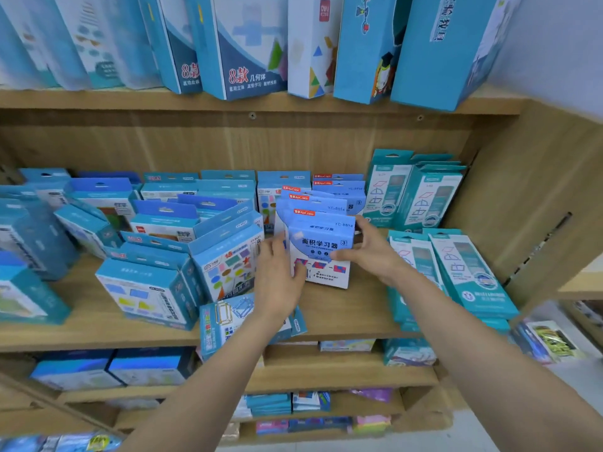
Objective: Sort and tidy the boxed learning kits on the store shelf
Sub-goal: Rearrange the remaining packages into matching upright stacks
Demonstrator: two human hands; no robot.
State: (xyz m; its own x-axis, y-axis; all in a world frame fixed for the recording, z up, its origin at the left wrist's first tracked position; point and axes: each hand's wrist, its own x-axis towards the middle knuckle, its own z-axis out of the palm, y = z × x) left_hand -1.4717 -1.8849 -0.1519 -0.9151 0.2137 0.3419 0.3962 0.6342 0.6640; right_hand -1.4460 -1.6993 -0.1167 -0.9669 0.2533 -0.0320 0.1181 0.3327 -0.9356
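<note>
A blue and white boxed kit (pixel 321 243) stands upright at the front of a row of like boxes (pixel 329 199) on the middle shelf (pixel 342 308). My left hand (pixel 277 272) presses on its left edge and lower front. My right hand (pixel 368 249) grips its right side, thumb across the front. Left of it leans a box with coloured shapes (pixel 228 265). A box with frame drawings (pixel 228 321) lies flat at the shelf's front edge, under my left wrist.
Teal boxes (pixel 414 194) stand at the back right, and more teal boxes (pixel 463 272) lean at the front right by the shelf's side wall. Untidy blue boxes (pixel 146 288) fill the left. Tall boxes (pixel 248 47) line the upper shelf; lower shelves hold more stock.
</note>
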